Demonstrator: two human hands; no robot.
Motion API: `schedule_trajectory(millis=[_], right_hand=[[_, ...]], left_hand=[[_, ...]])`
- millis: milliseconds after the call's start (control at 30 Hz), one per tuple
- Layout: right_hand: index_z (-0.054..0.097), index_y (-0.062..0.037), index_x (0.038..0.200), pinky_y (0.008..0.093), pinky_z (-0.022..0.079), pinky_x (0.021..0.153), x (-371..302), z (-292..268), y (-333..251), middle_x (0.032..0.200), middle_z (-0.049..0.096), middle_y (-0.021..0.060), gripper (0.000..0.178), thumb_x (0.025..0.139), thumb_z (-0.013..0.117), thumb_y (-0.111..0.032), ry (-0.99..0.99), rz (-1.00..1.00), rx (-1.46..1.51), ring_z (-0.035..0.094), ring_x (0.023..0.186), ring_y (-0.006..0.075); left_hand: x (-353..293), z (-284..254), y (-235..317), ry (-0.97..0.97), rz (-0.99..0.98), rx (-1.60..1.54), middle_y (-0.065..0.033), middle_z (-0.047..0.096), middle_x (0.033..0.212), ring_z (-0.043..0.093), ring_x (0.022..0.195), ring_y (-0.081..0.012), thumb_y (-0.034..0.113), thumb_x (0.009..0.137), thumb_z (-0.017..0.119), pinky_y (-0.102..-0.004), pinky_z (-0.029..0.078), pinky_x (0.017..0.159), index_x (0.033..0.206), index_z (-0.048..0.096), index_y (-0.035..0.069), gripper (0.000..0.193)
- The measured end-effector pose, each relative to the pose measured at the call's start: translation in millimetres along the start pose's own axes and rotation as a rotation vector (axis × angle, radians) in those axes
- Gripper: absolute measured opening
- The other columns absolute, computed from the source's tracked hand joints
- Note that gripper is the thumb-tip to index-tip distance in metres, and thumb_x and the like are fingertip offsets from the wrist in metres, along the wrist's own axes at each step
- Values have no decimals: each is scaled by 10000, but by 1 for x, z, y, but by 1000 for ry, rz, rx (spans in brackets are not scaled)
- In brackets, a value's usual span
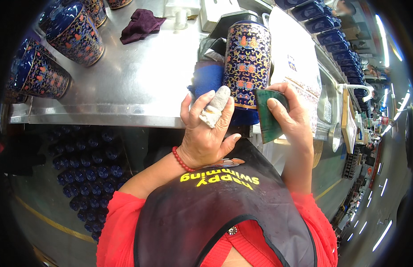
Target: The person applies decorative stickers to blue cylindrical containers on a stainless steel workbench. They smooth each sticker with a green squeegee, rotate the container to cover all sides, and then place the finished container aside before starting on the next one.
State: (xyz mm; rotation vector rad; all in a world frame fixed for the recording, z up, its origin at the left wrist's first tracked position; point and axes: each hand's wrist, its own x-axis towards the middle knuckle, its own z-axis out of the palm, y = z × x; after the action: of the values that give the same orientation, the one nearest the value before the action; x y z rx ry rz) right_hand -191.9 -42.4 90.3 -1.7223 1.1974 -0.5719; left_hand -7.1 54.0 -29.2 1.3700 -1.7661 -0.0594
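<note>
My left hand (pixel 204 143) is spread with nothing gripped, its fingers near the lower left of a patterned vase (pixel 247 60). One of its fingers wears a grey cloth finger cover (pixel 216 107), and a red bead bracelet (pixel 181 159) circles the wrist. In my right hand (pixel 292 111), pinched between thumb and fingers, is a flat green scraper (pixel 268 116) beside the vase's lower right end. The vase is dark blue with gold scrolls and orange flowers and appears to lie on its side. A blue pad (pixel 208 79) sits against its left side.
More patterned vases (pixel 75 35) stand at the left of the metal table (pixel 139 80), with a crumpled purple cloth (pixel 141 26) farther back. Printed sheets (pixel 293 53) lie right of the vase. Several dark blue pieces (pixel 88 164) stand below the table.
</note>
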Motion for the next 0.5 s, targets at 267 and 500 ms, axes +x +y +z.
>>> schedule_trajectory(millis=[267,500], right_hand=[[603,-39,1197,246,510,759,0,0,-2,961,636,18,224,1009,644,-152,-6,-3,-1,584,853,77],[590,-42,1185,221,472,832,-1,-1,-5,1000,633,-5,220,1014,642,-171,-31,72,-1,562,916,57]], left_hand=[[4,1,0,2,-36,-4,-191,596,1410,393,1350,-371,437,954,609,-582,138,1180,1445,557,5,656],[7,-2,-1,26,25,89,-170,618,1385,394,1355,-353,408,944,628,-586,122,1181,1388,623,37,578]])
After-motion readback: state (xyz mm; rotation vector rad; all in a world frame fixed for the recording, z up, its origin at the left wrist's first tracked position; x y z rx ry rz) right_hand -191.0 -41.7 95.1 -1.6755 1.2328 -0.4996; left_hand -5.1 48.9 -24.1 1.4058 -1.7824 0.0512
